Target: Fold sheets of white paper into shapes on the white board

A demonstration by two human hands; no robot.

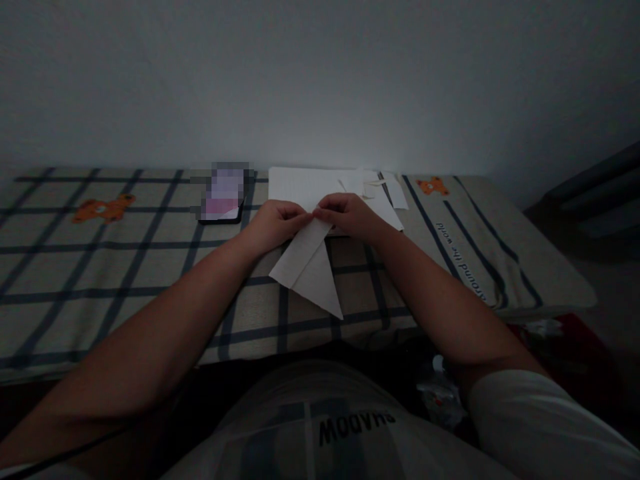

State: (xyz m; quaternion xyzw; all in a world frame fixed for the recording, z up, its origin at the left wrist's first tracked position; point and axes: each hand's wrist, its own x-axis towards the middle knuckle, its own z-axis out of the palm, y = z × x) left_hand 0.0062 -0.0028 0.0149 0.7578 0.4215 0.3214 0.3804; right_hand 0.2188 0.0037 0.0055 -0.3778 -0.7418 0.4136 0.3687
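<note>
Head view: our left hand (pixel 281 221) and our right hand (pixel 351 212) pinch the narrow far tip of a folded white paper triangle (pixel 303 259); its wide end spreads toward us over a cream-and-navy checked cloth (pixel 150 270), near flat white paper sheets (pixel 296 185).

"What lies on your left?"
"On my left: a phone (pixel 227 193), screen lit, on the checked cover (pixel 127 267), right of an orange bear print (pixel 104 209)."
"And ahead?"
"Before me, a grey wall (pixel 320 80)."
</note>
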